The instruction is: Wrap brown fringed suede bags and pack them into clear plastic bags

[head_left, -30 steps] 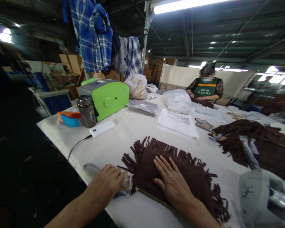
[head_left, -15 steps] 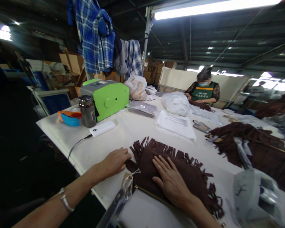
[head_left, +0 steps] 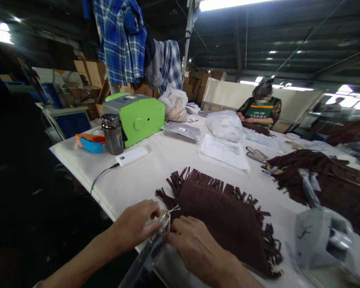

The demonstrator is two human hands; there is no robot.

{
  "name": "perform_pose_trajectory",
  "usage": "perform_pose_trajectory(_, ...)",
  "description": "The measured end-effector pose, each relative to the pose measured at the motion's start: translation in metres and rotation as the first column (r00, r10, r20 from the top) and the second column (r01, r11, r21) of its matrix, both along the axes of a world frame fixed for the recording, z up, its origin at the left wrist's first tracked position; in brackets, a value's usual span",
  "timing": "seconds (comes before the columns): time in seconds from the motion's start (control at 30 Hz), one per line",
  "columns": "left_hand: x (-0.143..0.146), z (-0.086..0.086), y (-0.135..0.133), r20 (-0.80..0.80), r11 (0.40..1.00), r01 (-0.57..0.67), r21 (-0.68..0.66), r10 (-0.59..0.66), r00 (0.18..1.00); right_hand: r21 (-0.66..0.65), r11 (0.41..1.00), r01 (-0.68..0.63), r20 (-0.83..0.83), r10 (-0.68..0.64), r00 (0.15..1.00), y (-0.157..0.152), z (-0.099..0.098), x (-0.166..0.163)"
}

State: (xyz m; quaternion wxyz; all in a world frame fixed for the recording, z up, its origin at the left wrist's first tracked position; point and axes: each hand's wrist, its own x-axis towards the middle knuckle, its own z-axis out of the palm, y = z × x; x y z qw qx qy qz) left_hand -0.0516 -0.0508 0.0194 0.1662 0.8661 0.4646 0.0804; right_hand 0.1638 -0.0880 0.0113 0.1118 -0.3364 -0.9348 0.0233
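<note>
A dark brown fringed suede-like pouch (head_left: 219,220) lies flat on the white table (head_left: 129,184), its zip edge towards me and partly behind my right hand. From its left corner a plastic-wrapped strap (head_left: 147,256) runs down over the table edge. A metal clasp with a looped white string (head_left: 169,216) shows where strap and pouch meet. My left hand (head_left: 138,222) is closed, thumb and fingers pinching the strap's wrapped end beside the clasp. Opposite it, my right hand (head_left: 195,246) has curled fingers closed on the same wrapped end; the exact grip is partly hidden.
Beyond the pouch are papers in a clear sleeve (head_left: 225,152), scissors (head_left: 256,154) and a plastic bag (head_left: 225,125). A green machine (head_left: 144,120), flask (head_left: 112,136) and white power bank (head_left: 132,156) stand left. More fringed pouches (head_left: 327,176) and a tape dispenser (head_left: 324,236) lie right. A co-worker (head_left: 261,108) sits opposite.
My right hand has left the pouch's flat top and come down left to the clasp. My left hand has moved from the corner fringe down to the wrapped strap end.
</note>
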Motion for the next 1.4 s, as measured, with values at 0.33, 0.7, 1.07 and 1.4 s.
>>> perform_pose_trajectory(0.33,-0.007,-0.026,-0.032,0.091,0.964,-0.176,-0.198,0.197,0.976,0.162,0.985,-0.054,0.109,0.036,0.993,0.014,-0.008,-0.01)
perform_pose_trajectory(0.7,-0.029,-0.019,-0.008,0.201,0.986,-0.107,-0.13,0.132,0.971,-0.839,0.543,-0.033,-0.265,-0.356,0.896,0.052,0.012,0.002)
perform_pose_trajectory(1.07,-0.033,-0.026,-0.01,0.302,0.993,-0.051,-0.111,0.083,0.95,-0.945,0.163,-0.282,-0.325,-0.425,0.845,0.077,0.025,0.011)
perform_pose_trajectory(1.4,-0.018,-0.037,-0.039,0.295,0.979,-0.081,-0.187,0.135,0.946,-0.9,0.391,-0.195,-0.356,-0.398,0.845,0.088,0.03,-0.031)
